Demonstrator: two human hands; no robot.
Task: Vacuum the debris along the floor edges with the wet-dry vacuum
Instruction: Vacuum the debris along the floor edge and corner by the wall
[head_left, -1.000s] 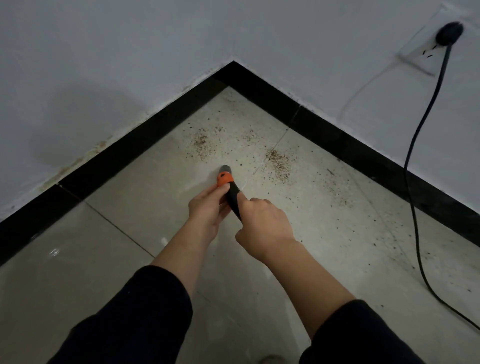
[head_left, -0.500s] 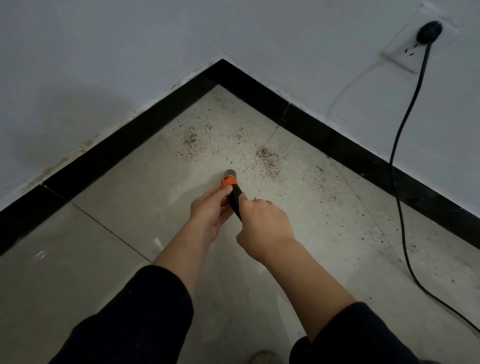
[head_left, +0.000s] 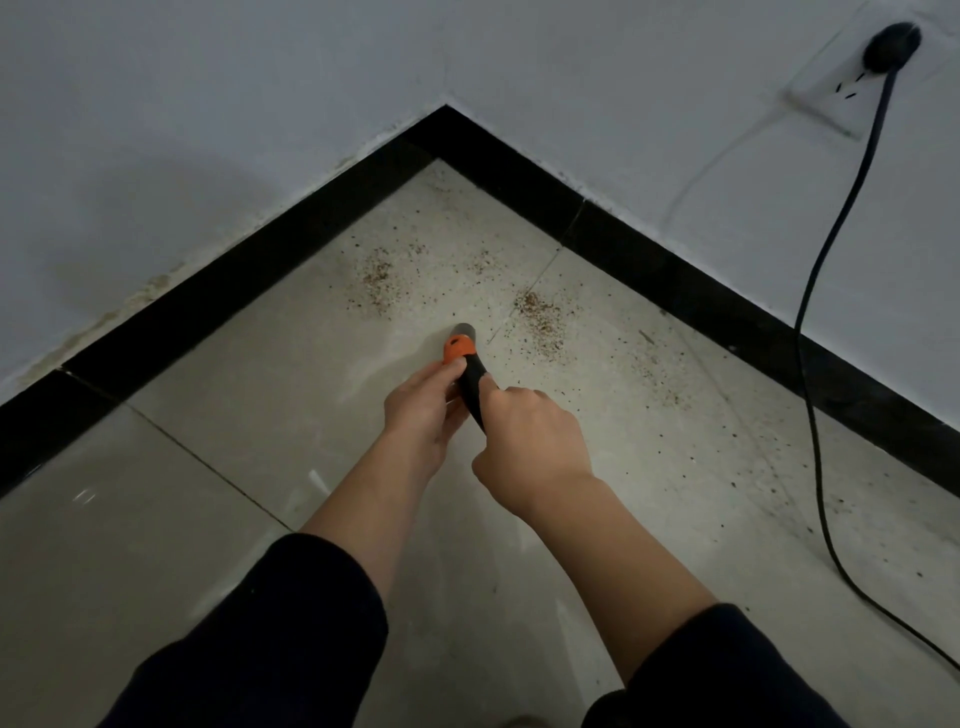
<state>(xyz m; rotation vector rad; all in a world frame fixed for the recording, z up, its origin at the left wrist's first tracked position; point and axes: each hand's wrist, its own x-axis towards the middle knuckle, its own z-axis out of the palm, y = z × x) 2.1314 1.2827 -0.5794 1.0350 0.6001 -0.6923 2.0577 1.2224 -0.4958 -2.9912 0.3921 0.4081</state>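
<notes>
A black vacuum nozzle (head_left: 470, 371) with an orange collar and grey tip points down at the tiled floor near the room's corner. My left hand (head_left: 423, 410) grips it just below the orange collar. My right hand (head_left: 530, 441) grips the black tube a little further back. Brown debris lies in patches ahead of the tip: one patch (head_left: 376, 275) to the left, another patch (head_left: 540, 319) to the right. Finer specks trail along the right-hand baseboard. Whether the tip touches the floor I cannot tell.
Black baseboards (head_left: 249, 280) meet at the corner (head_left: 445, 117) below white walls. A black power cord (head_left: 815, 332) hangs from a wall socket (head_left: 852, 88) at upper right and runs across the floor on the right. Beige tiles (head_left: 156, 545) stretch to the left.
The nozzle tip has stayed near the gap between the two debris patches. The view has shifted slightly; both hands keep the same grip.
</notes>
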